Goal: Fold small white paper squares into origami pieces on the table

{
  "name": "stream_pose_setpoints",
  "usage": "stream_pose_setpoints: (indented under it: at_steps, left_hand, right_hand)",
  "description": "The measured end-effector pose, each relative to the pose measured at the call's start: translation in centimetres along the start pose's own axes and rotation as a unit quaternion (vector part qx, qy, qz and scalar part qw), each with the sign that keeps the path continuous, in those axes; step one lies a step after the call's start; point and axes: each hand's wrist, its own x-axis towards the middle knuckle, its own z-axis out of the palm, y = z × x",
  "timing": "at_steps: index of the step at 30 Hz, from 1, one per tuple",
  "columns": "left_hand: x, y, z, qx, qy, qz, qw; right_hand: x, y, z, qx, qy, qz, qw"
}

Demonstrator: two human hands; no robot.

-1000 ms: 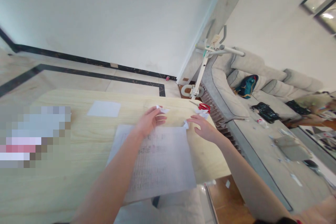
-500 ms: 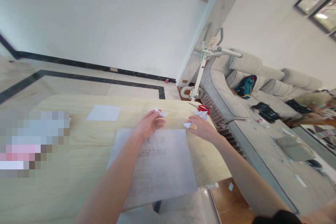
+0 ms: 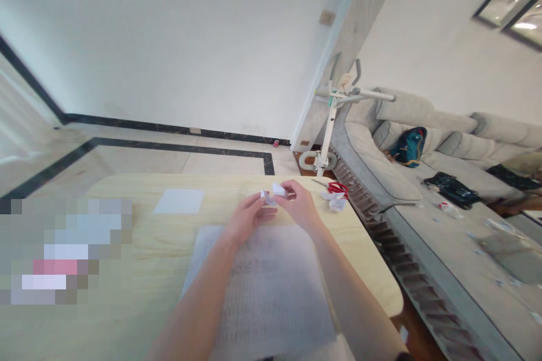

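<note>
My left hand (image 3: 250, 215) is closed on a small folded white paper piece (image 3: 267, 197), pinched at the fingertips. Close against it, my right hand (image 3: 300, 202) pinches another folded white paper piece (image 3: 278, 189). The two pieces meet or nearly meet above the table; whether they touch I cannot tell. Beneath my forearms lies a large printed sheet (image 3: 271, 287) with rows of small text. Several crumpled or folded white papers (image 3: 336, 202) rest at the table's right edge, beside red-handled scissors (image 3: 337, 188).
A blank white sheet (image 3: 178, 201) lies on the left part of the light wooden table (image 3: 156, 248). Past the right edge stand a grey sofa (image 3: 381, 175) and white exercise equipment (image 3: 328, 130). A pale wall (image 3: 178, 39) rises behind the table.
My right hand has moved left from beside the scissors, bringing its folded paper up to the piece in my left hand. The whole view has shifted slightly.
</note>
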Motion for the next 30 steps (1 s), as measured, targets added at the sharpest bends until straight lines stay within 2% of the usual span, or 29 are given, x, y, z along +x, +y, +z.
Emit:
stream_pose_setpoints:
  at_steps: [3,7,10,16,21,25,30]
  left_hand:
    - [0.2,-0.2,-0.2,0.004,0.011,0.014,1.0]
    - [0.6,-0.4,-0.6,0.008,0.026,0.03,0.999]
    - [0.6,-0.4,-0.6,0.016,0.034,0.036,0.999]
    - [0.6,-0.4,-0.5,0.027,0.045,0.037,0.998]
    - [0.4,-0.4,-0.3,0.078,0.038,0.043,0.995]
    - [0.2,-0.2,0.0,0.129,0.04,0.049,0.99]
    - [0.4,-0.3,-0.1,0.128,0.045,0.054,0.989]
  right_hand:
    - [0.1,0.1,1.3,-0.008,-0.001,-0.019,1.0]
    - [-0.4,0.6,1.7,0.006,-0.029,-0.039,0.999]
    - [-0.7,1.0,1.8,0.046,-0.042,-0.017,0.998]
    - [-1.2,1.7,2.6,0.112,0.009,0.035,0.993]
    - [-1.6,1.8,2.8,0.063,0.02,0.003,0.998]
    - [-1.9,1.8,2.9,0.068,0.01,-0.015,0.998]
    - [-2.0,1.7,2.7,0.054,0.001,-0.045,0.998]
